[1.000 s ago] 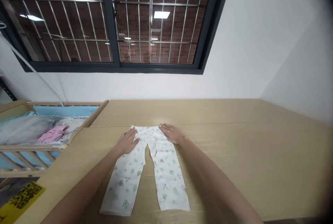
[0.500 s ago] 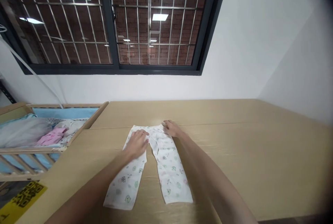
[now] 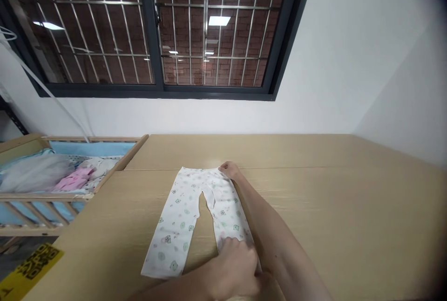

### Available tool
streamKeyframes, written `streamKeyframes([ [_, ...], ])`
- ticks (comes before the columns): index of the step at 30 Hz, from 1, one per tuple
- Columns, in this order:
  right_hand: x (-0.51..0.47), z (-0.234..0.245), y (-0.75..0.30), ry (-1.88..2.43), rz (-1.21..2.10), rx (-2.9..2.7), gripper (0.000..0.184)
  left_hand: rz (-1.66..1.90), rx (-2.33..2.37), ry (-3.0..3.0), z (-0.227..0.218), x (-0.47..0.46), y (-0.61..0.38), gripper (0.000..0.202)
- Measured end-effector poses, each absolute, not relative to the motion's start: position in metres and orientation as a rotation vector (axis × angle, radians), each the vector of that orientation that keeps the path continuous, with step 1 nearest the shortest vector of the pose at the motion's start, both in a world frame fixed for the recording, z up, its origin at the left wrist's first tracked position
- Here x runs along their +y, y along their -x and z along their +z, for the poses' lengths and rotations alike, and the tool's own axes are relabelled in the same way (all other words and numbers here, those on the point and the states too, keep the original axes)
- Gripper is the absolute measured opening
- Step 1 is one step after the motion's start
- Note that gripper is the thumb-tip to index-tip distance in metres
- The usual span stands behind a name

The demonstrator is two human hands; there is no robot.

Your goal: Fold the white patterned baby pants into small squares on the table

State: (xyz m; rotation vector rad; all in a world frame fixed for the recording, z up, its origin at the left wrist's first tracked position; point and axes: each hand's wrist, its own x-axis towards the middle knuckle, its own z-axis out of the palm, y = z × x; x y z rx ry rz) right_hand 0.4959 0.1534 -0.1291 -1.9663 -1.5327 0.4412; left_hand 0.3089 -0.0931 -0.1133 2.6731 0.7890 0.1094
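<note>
White printed baby pants (image 3: 181, 217) flat on the wooden table (image 3: 349, 208), right hand (image 3: 228, 170) pinching the waistband corner, left hand (image 3: 237, 268) gripping a cuff.

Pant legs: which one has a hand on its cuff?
The leg on the picture's right: the left hand covers its cuff. The other leg lies untouched, cuff in plain view.
</note>
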Motion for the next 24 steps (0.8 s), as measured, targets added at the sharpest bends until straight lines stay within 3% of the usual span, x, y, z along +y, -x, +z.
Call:
streamKeyframes([
  [9, 0.142, -0.126, -0.502, 2.01, 0.372, -1.423, 0.005, -0.005, 0.685, -2.656, -0.103, -0.09, -0.316, 0.032],
  [18, 0.123, -0.1, -0.514, 1.949, 0.571, -1.311, 0.008, 0.28, 0.825, -2.363, -0.094, -0.095, -0.292, 0.034],
  [24, 0.122, -0.078, -0.498, 1.767, 0.72, -1.147, 0.022, 0.613, 0.866, -1.896, -0.104, -0.093, -0.244, 0.037],
])
